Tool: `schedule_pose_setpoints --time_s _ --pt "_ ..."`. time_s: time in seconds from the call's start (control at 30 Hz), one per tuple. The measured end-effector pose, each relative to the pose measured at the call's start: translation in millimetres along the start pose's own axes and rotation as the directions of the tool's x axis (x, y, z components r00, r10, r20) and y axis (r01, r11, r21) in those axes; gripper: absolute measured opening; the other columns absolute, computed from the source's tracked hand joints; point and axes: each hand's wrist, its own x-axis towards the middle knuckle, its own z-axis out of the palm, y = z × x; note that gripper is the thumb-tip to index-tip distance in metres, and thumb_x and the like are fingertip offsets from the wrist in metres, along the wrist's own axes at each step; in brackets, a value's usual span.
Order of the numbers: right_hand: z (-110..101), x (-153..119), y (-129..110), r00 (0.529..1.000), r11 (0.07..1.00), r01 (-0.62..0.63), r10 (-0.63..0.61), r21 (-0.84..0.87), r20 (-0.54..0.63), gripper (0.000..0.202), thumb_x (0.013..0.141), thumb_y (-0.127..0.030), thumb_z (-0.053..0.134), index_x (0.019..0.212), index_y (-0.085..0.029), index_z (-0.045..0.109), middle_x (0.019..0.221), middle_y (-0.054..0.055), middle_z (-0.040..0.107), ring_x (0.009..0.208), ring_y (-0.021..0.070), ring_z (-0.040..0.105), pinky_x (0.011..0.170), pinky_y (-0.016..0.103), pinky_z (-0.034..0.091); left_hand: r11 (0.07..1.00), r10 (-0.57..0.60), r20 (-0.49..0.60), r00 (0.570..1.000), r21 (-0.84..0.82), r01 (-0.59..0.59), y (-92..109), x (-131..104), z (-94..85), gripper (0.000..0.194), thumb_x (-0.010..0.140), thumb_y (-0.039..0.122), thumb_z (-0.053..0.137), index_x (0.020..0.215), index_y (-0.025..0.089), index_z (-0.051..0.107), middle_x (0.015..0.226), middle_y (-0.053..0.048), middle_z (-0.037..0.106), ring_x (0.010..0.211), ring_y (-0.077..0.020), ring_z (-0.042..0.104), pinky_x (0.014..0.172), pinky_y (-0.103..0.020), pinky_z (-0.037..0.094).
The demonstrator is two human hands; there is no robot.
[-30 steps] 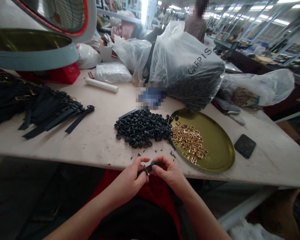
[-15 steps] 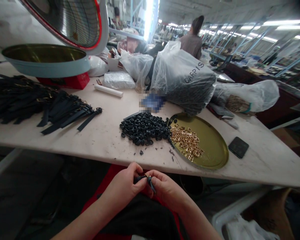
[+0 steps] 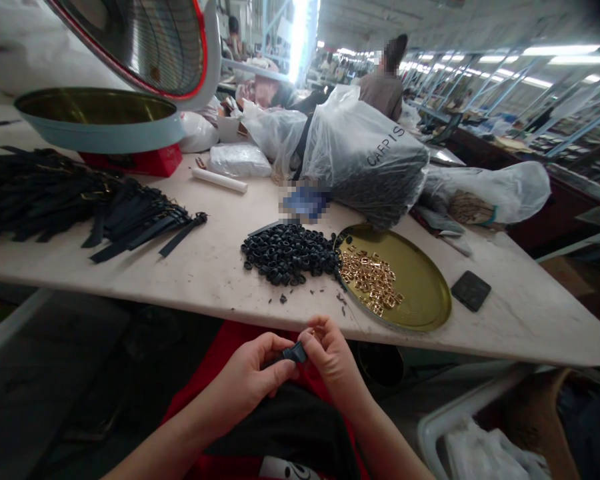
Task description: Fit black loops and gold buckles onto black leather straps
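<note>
Above my lap, in front of the table edge, my left hand (image 3: 260,363) pinches a short black strap (image 3: 295,353) between thumb and fingers. One end of the strap sticks out toward my right hand (image 3: 330,350). That hand's thumb and fingertips close on a small gold-coloured buckle (image 3: 313,332), mostly covered by the fingers. On the table beyond lies a heap of small black strap loops (image 3: 290,250). Beside it, gold buckles (image 3: 373,277) are piled on the left part of a round gold-coloured tray (image 3: 425,293).
Black straps with gold fittings (image 3: 130,220) are bunched at the left. Behind them a blue-grey oval tin (image 3: 100,130) stands on a red base, below a fan (image 3: 180,53). A large plastic bag (image 3: 375,160), white tube (image 3: 220,181) and dark flat square (image 3: 471,290) lie on the table.
My right hand has risen and turned, its fingertips now above the strap's end. The strap's end, earlier bent down at the right fingers, now points flat to the right from my left hand.
</note>
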Motion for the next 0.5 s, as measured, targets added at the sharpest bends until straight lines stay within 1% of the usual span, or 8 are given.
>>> schedule_pose_setpoints --time_s 0.07,0.1,0.2,0.27,0.3,0.33,0.4,0.5 --pt "-0.4 3.0 1.4 0.994 0.995 -0.084 0.08 0.053 0.077 0.025 0.07 -0.039 0.059 0.083 -0.021 0.046 0.059 -0.007 0.046 0.045 0.0067 0.038 0.043 0.019 0.029 1.0 -0.008 0.009 1.0 -0.03 0.008 -1.7 2.2 -1.0 0.027 0.074 0.035 0.056 0.091 0.014 0.056 0.074 0.0 0.058 0.054 -0.0078 0.045 0.047 -0.018 0.034" --pt "-1.5 4.6 3.0 0.992 0.995 -0.093 0.09 0.028 0.093 0.023 0.072 -0.039 0.057 0.08 -0.02 0.047 0.058 -0.007 0.045 0.044 0.0066 0.037 0.043 0.019 0.029 0.999 -0.013 0.008 1.0 -0.042 0.013 -2.4 3.5 -1.1 0.026 0.075 0.033 0.056 0.092 0.014 0.056 0.075 0.0 0.059 0.054 -0.0078 0.045 0.047 -0.017 0.033" --pt "-6.8 9.6 9.5 0.999 0.973 0.024 -0.017 -0.229 0.031 0.018 0.075 -0.036 0.054 0.071 -0.019 0.048 0.057 -0.006 0.043 0.048 0.0075 0.038 0.047 0.021 0.03 0.999 -0.028 -0.001 1.0 -0.038 0.028 -3.4 8.3 -1.0 0.029 0.076 0.03 0.054 0.099 0.013 0.053 0.078 -0.003 0.063 0.054 -0.0081 0.046 0.046 -0.018 0.032" --pt "-10.6 12.8 12.9 0.995 0.902 0.096 -0.102 -0.422 0.008 0.015 0.076 -0.032 0.053 0.069 -0.019 0.049 0.057 -0.006 0.044 0.051 0.0082 0.039 0.051 0.021 0.031 1.0 -0.026 -0.003 1.0 -0.014 0.026 -3.6 12.4 -1.6 0.03 0.078 0.031 0.051 0.102 0.013 0.051 0.08 -0.004 0.064 0.055 -0.0087 0.047 0.046 -0.018 0.033" --pt "-12.1 14.4 13.7 0.993 0.875 0.107 -0.113 -0.473 0.017 0.014 0.076 -0.031 0.053 0.069 -0.019 0.049 0.057 -0.006 0.045 0.052 0.0085 0.04 0.051 0.022 0.031 1.0 -0.029 -0.003 1.0 0.001 0.029 -3.7 14.7 -2.6 0.03 0.078 0.032 0.05 0.101 0.013 0.052 0.08 -0.004 0.065 0.055 -0.0088 0.047 0.046 -0.018 0.034" --pt "-13.4 16.0 13.8 0.994 0.868 0.103 -0.1 -0.486 0.033 0.014 0.076 -0.03 0.053 0.069 -0.019 0.049 0.057 -0.006 0.045 0.052 0.0086 0.04 0.052 0.022 0.031 0.999 -0.037 -0.003 0.999 0.013 0.037 -3.8 17.2 -4.1 0.029 0.079 0.032 0.05 0.1 0.013 0.052 0.078 -0.004 0.065 0.054 -0.009 0.048 0.046 -0.019 0.034" --pt "-15.0 18.9 12.1 0.998 0.908 0.046 -0.022 -0.416 0.062 0.015 0.073 -0.031 0.057 0.07 -0.02 0.048 0.056 -0.006 0.045 0.052 0.0084 0.04 0.05 0.021 0.031 0.997 -0.066 -0.003 0.998 0.03 0.066 -4.1 22.5 -8.6 0.028 0.078 0.033 0.052 0.098 0.014 0.053 0.072 -0.002 0.064 0.054 -0.0094 0.049 0.046 -0.018 0.034" --pt "-16.1 23.1 7.4 0.976 0.968 -0.142 0.173 -0.208 0.136 0.025 0.068 -0.035 0.064 0.074 -0.02 0.045 0.053 -0.008 0.047 0.046 0.0071 0.04 0.045 0.019 0.029 0.995 -0.091 0.012 0.996 0.049 0.09 -2.6 30.2 -17.0 0.024 0.075 0.028 0.055 0.095 0.014 0.055 0.07 0.0 0.065 0.057 -0.0099 0.053 0.048 -0.018 0.034"
